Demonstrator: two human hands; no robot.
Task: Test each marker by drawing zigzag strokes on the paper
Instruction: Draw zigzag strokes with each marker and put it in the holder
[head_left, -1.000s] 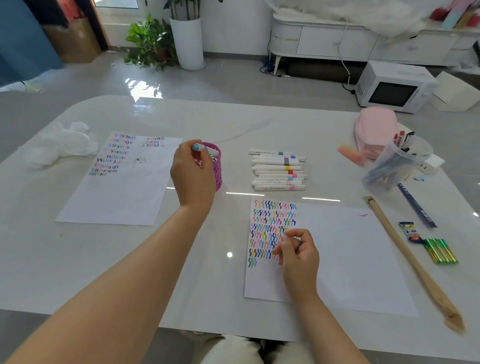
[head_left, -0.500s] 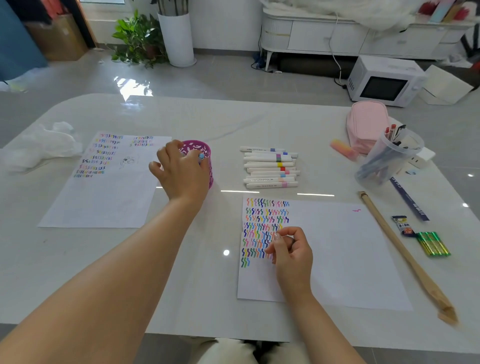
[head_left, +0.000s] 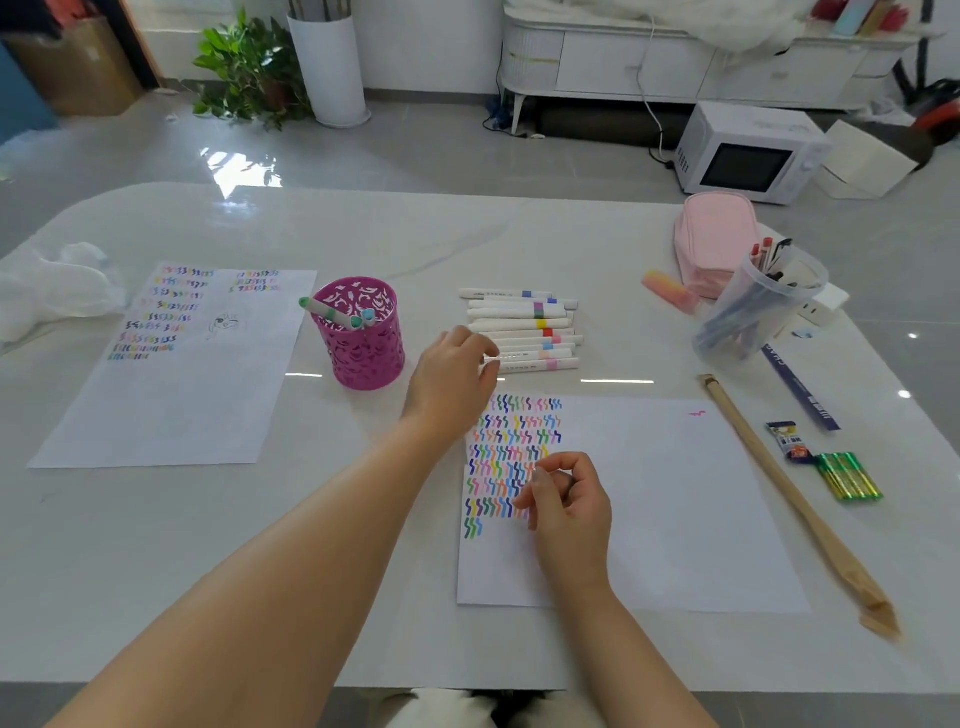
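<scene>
Here the left hand (head_left: 452, 379) touched the markers (head_left: 524, 332), lying at twelve o'clock of the paper (head_left: 675, 509); whether it pinched one, I cannot tell. The right hand (head_left: 569, 509) rested on the paper, loosely curled, empty.

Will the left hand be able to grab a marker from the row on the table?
Probably yes. The left hand is right at the end of the row of markers, almost touching the nearest ones, and nothing lies between them.
</scene>
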